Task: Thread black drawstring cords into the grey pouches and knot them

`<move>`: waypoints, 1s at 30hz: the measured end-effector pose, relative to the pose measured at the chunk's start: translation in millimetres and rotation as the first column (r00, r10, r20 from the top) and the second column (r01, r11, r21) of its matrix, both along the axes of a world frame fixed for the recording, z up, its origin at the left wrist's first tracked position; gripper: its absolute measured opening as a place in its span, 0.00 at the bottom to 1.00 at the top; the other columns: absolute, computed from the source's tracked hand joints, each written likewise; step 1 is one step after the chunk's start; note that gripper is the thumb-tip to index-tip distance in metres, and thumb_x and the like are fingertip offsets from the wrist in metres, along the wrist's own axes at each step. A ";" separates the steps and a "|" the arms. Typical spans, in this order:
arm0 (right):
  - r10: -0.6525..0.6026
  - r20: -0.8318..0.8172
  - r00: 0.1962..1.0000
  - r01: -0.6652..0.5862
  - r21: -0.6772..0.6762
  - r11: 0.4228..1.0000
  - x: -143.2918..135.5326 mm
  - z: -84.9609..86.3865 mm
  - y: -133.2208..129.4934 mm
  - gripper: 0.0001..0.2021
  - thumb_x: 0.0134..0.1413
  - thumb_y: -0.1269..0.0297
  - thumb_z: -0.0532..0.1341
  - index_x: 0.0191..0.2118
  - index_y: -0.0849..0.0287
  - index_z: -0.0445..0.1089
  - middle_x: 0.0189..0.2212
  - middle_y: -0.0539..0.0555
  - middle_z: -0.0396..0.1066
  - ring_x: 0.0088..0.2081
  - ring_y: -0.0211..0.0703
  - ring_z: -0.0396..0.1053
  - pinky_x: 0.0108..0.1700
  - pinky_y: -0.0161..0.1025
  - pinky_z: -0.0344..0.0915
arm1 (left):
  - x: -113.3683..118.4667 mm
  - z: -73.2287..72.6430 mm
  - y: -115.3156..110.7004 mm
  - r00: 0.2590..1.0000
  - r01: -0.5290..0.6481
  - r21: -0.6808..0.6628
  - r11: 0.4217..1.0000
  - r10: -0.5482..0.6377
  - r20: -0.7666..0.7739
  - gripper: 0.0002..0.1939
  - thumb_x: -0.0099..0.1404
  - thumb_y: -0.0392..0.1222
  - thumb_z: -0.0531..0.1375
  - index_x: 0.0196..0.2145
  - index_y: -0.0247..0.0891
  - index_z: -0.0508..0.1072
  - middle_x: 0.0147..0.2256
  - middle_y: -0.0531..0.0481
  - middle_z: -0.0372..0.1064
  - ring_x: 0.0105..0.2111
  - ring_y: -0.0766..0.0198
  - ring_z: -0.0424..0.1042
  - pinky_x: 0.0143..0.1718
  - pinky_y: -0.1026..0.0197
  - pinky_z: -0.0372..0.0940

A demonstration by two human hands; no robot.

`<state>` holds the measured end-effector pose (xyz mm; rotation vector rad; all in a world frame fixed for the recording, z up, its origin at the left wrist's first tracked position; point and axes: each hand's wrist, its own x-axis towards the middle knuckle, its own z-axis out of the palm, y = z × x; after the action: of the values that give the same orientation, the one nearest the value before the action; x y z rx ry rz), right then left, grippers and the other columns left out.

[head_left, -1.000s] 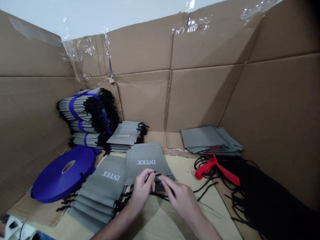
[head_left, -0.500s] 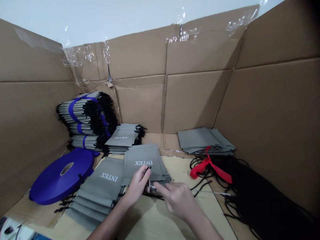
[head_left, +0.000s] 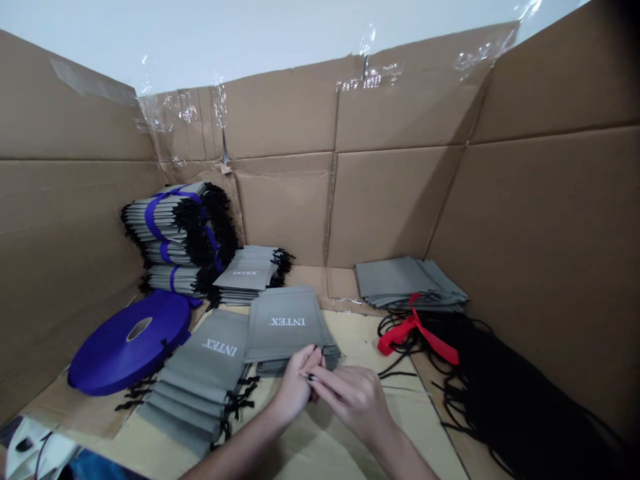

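Observation:
My left hand (head_left: 296,381) is closed with a black cord (head_left: 317,348) whose end shows by the thumb. Right against it, my right hand (head_left: 353,395) pinches a dark cord end (head_left: 311,377). A thin pale piece lies at these fingertips, too small to name. Just beyond my hands sits a stack of grey pouches (head_left: 285,307) printed INTEX. To the left, a fanned row of grey pouches (head_left: 200,373) has knotted black cord ends along its sides.
A roll of purple ribbon (head_left: 105,353) lies at left. Bundled pouches tied in purple (head_left: 165,220) rise behind it, next to another pouch pile (head_left: 243,273). Plain grey pouches (head_left: 400,280) lie back right, near black cords (head_left: 525,393) with a red tie (head_left: 415,327). Cardboard walls (head_left: 280,207) surround the table.
My hands have come closer together and slightly nearer to me. The black cord that trailed beneath them is now mostly hidden by my hands. The view has shifted a little.

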<state>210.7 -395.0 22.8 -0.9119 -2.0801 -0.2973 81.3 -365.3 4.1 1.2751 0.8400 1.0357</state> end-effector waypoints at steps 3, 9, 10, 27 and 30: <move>-0.108 -0.017 0.994 0.108 0.006 0.994 19.4 6.9 1.9 0.10 0.60 0.66 0.53 0.38 0.60 0.71 0.23 0.51 0.74 0.21 0.36 0.69 0.27 0.33 0.56 | -14.6 15.8 6.9 0.934 -0.136 0.363 0.922 0.242 -0.264 0.16 0.67 0.48 0.48 0.31 0.37 0.70 0.30 0.48 0.69 0.34 0.60 0.67 0.39 0.58 0.61; -0.376 0.278 0.884 0.410 -0.071 0.909 58.9 18.2 21.7 0.15 0.63 0.64 0.46 0.33 0.59 0.68 0.21 0.51 0.71 0.22 0.38 0.69 0.23 0.33 0.53 | -38.3 35.6 33.7 0.649 0.209 0.683 0.700 0.423 -0.632 0.15 0.69 0.35 0.41 0.42 0.38 0.67 0.39 0.46 0.69 0.40 0.62 0.67 0.42 0.61 0.61; -0.375 0.338 0.863 0.421 -0.072 0.904 60.2 17.0 25.2 0.13 0.63 0.65 0.47 0.33 0.58 0.67 0.23 0.51 0.71 0.23 0.38 0.69 0.23 0.33 0.54 | -37.1 34.1 38.0 0.602 0.288 0.649 0.704 0.394 -0.695 0.14 0.69 0.36 0.42 0.41 0.38 0.67 0.38 0.46 0.70 0.39 0.62 0.68 0.40 0.62 0.62; -0.259 0.483 0.837 0.369 -0.149 0.917 53.3 -20.2 32.2 0.04 0.58 0.68 0.54 0.37 0.59 0.65 0.43 0.56 0.65 0.23 0.35 0.67 0.23 0.35 0.59 | -34.7 38.9 62.2 0.418 0.610 0.335 0.719 0.067 -0.906 0.17 0.61 0.50 0.57 0.46 0.40 0.65 0.34 0.49 0.72 0.33 0.61 0.72 0.31 0.66 0.60; -0.252 0.484 0.838 0.369 -0.161 0.916 53.2 -21.1 31.5 0.04 0.59 0.69 0.53 0.36 0.59 0.64 0.42 0.55 0.65 0.22 0.35 0.66 0.22 0.34 0.57 | -34.4 38.4 64.4 0.415 0.623 0.320 0.714 0.046 -0.909 0.17 0.62 0.49 0.56 0.46 0.40 0.66 0.37 0.49 0.72 0.35 0.61 0.71 0.32 0.67 0.61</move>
<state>263.9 -363.5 1.7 -1.4594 -2.4281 -0.4674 47.0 -301.0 42.5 2.5927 0.9518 0.2071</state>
